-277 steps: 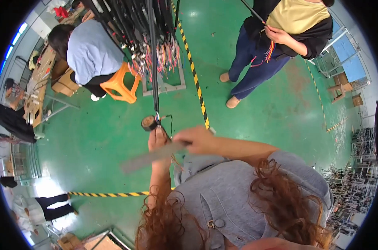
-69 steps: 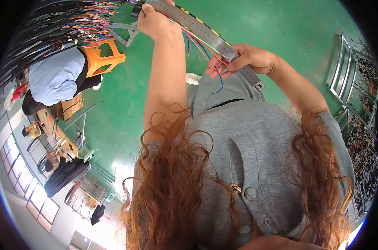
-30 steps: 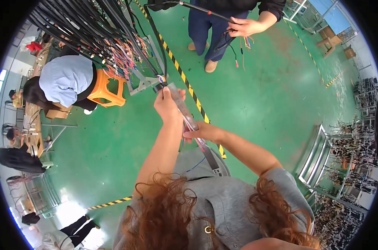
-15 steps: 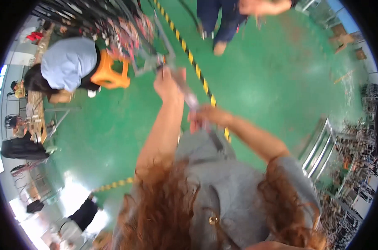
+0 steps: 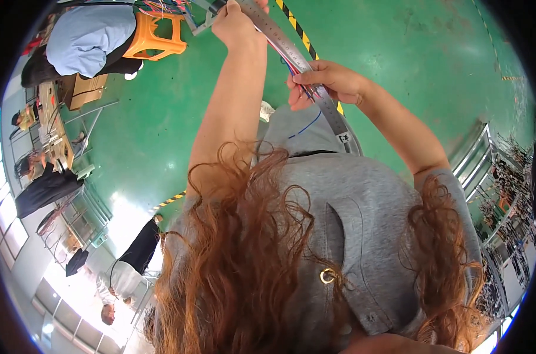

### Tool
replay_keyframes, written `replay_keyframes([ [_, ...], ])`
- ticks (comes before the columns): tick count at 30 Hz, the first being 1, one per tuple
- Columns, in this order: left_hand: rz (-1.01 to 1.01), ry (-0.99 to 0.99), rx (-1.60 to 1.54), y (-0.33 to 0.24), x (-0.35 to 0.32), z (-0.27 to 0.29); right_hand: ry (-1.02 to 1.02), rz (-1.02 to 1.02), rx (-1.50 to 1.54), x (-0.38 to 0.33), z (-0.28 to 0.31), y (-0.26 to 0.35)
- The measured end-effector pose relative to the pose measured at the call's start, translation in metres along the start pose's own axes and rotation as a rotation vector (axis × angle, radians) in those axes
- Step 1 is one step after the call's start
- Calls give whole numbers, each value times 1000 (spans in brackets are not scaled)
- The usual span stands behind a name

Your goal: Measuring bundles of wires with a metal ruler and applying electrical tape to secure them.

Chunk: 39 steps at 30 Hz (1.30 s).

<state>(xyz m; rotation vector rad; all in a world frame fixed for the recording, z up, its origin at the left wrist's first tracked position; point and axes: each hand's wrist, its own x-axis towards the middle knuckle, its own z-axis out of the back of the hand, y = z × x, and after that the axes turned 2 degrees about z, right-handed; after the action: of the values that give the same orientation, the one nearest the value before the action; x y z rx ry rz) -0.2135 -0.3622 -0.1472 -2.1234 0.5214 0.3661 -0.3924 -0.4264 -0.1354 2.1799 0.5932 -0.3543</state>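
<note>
A long, flat steel ruler (image 5: 297, 62), thin and matte grey with fine graduations along its edge, runs from 12 o'clock down toward the picture's centre. The left hand (image 5: 235, 23) is closed around its upper end at 12 o'clock, fingers wrapped tight on the metal. The right hand (image 5: 327, 82), just right of it at 1 o'clock, pinches a bundle of thin coloured wires (image 5: 303, 88), red, blue and dark, flat against the ruler's face; 1 blue strand loops loose below. The ruler's lower end carries a small white square label (image 5: 343, 137) with dark marks, lying over the grey, soft-knit shirt. Curly reddish hair fills the lower half. Half a second ago both arms were lower and nearer the centre; now they stretch higher, and the orange plastic stool (image 5: 156, 32) has slid to 11 o'clock. A yellow-and-black hazard stripe (image 5: 300, 35) crosses the glossy green floor (image 5: 415, 53) behind the ruler; another short piece lies at 8 o'clock.
</note>
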Motion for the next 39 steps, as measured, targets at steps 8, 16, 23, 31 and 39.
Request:
replay_keyframes([
  [8, 5, 58, 40, -5, -11, -1, 8, 44, 38, -8, -3, -5],
  [16, -14, -10, 145, -5, -26, -13, 20, 31, 50, -14, 2, -5],
  [23, -35, -25, 123, -6, -28, -15, -10, 48, 54, -16, 0, -6],
  [31, -36, -42, 121, -10, -31, -17, 4, 82, 96, -24, -10, -2],
  [39, -31, -19, 144, -11, -35, -14, -44, 116, 67, -32, -14, -14],
])
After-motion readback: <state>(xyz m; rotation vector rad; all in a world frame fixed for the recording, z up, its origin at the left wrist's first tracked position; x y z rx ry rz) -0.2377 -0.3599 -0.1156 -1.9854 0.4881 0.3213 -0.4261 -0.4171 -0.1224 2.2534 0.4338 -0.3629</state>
